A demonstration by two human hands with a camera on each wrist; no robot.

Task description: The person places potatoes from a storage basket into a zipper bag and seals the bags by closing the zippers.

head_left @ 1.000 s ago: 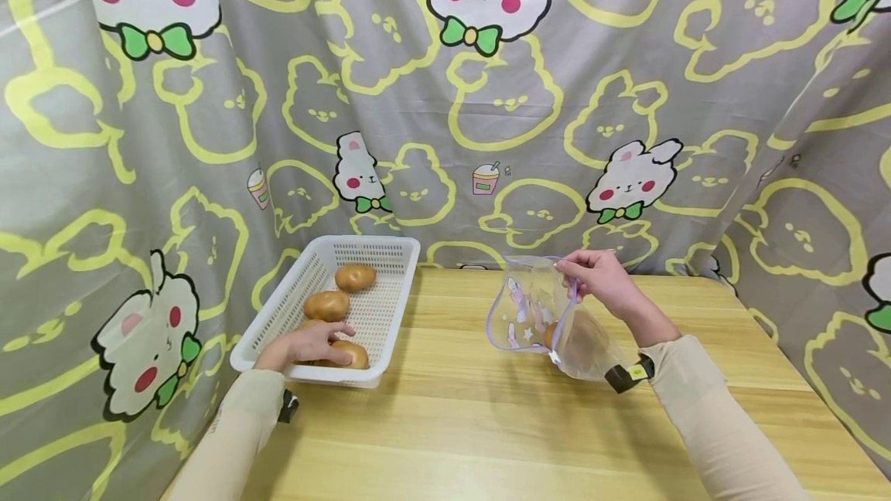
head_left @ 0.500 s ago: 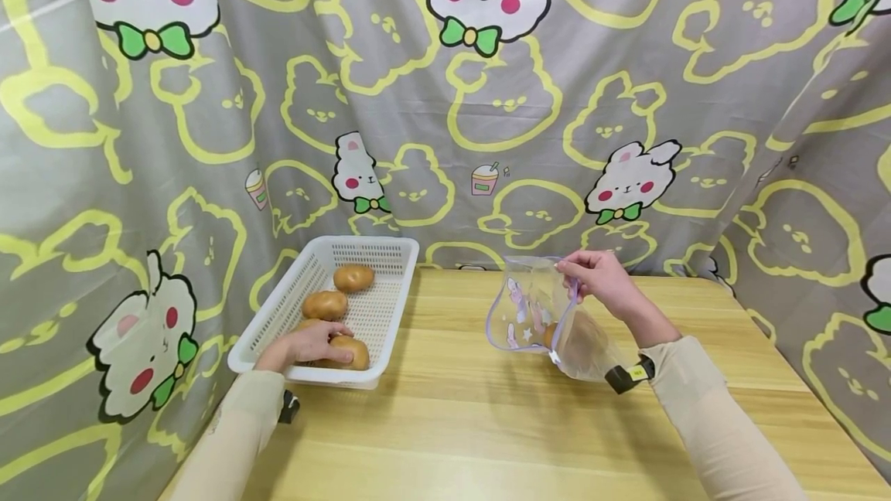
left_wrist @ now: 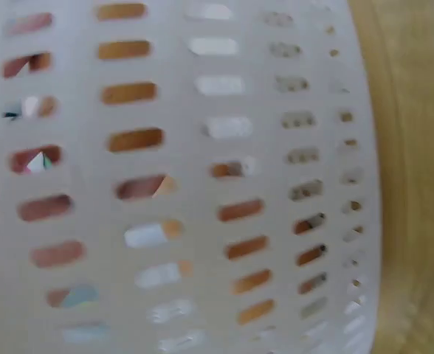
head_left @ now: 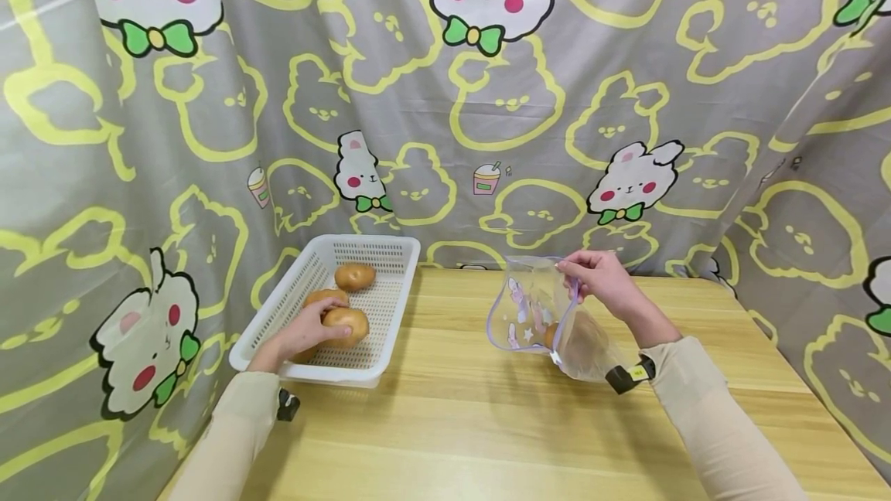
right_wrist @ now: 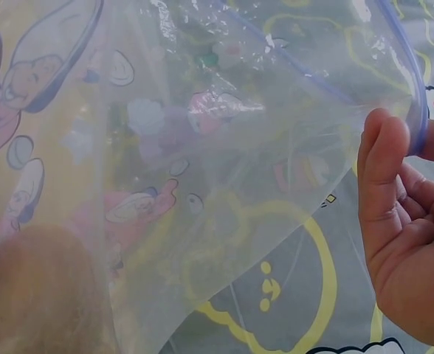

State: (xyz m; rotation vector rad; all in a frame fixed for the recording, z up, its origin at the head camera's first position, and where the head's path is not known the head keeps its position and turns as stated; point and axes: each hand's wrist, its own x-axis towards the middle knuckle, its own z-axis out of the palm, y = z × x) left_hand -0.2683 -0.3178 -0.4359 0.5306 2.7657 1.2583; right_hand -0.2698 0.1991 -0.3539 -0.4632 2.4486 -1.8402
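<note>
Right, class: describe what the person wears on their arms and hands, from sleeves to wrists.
Both arms wear long beige sleeves. Each wrist carries a black strap; the one by the right hand bears a small yellow label. The left hand and the right hand are bare, with no gloves or rings visible.

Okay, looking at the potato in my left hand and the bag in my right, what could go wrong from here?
1. The left hand holds the potato just above the white basket; if that grip is loose, it could drop back onto the other potatoes.
2. The right hand pinches only one edge of the clear bag, so its mouth may sag shut before the potato arrives.
3. The bag already holds a potato, and added weight could pull the rim free.
</note>
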